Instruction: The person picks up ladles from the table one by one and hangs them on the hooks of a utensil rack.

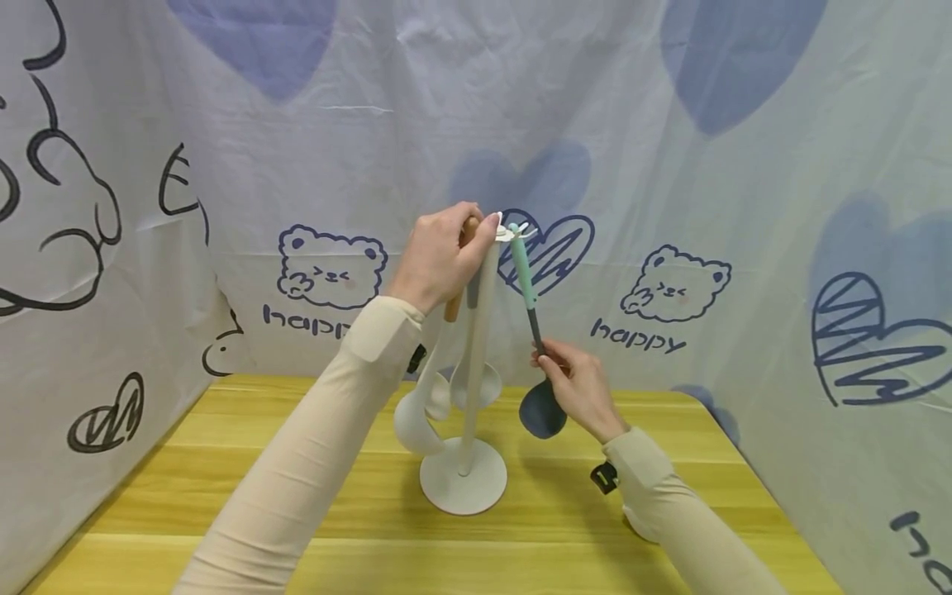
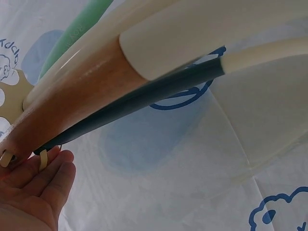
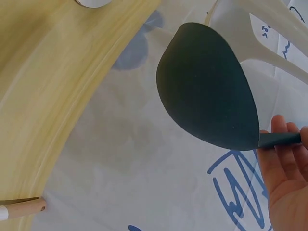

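A white utensil stand (image 1: 476, 372) rises from a round base, with hooks at its top. My left hand (image 1: 449, 252) grips the top of the stand, close around the end of a wooden handle (image 2: 82, 96). In the left wrist view, its fingertips (image 2: 65, 159) are beside a hook. My right hand (image 1: 580, 384) pinches the dark shaft of a ladle (image 1: 543, 411) just above its bowl. The ladle's mint-green handle (image 1: 523, 268) points up, its end right at a hook on the right side. The ladle's dark bowl (image 3: 207, 86) hangs above the table.
Several pale-headed utensils hang on the stand, among them a white ladle (image 1: 416, 423) and one with a dark handle (image 2: 144, 103). A wooden-handled utensil (image 3: 24, 209) lies near the edge of the yellow wood-grain table (image 1: 357, 512). Printed cloth (image 1: 416, 124) hangs behind.
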`<control>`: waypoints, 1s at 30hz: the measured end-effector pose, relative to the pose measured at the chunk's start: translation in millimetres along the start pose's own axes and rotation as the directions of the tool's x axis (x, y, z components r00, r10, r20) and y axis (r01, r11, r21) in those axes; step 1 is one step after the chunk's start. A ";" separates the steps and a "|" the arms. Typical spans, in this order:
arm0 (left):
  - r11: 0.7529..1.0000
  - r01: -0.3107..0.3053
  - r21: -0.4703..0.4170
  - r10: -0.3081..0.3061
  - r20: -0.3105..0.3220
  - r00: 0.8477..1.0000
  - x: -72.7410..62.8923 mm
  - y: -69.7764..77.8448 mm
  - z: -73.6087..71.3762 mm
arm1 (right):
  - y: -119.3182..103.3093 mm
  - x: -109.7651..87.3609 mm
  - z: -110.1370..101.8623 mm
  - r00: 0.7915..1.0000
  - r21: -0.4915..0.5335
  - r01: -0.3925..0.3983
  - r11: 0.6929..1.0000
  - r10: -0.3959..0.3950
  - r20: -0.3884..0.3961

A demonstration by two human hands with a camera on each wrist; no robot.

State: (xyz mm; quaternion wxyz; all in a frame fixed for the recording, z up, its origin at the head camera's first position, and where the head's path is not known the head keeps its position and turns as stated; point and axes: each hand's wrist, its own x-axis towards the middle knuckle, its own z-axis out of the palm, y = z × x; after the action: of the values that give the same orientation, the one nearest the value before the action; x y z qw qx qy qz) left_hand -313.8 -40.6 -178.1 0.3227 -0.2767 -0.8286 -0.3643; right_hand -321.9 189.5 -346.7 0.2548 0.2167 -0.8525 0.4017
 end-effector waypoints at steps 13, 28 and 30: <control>1.000 0.012 0.008 -0.012 -0.011 1.000 -1.9 -1.3 1.2 | -3.2 1.4 5.5 0.991 0.041 -0.080 0.996 0.075 0.110; 1.000 -0.011 0.013 0.011 -0.041 0.999 -2.3 -3.6 4.9 | -5.4 5.4 13.4 0.994 0.085 -0.083 0.993 0.077 0.072; 1.000 -0.016 0.016 0.016 -0.042 0.999 -2.1 -3.8 5.1 | -4.7 7.5 13.9 0.994 0.082 -0.089 0.993 0.083 0.065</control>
State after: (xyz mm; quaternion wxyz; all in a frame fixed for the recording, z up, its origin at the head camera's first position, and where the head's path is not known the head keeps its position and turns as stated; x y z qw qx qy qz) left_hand -316.8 -39.3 -183.9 0.3450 -0.2731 -0.8222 -0.3611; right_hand -328.7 174.5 -347.0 0.2015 0.2026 -0.8506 0.4413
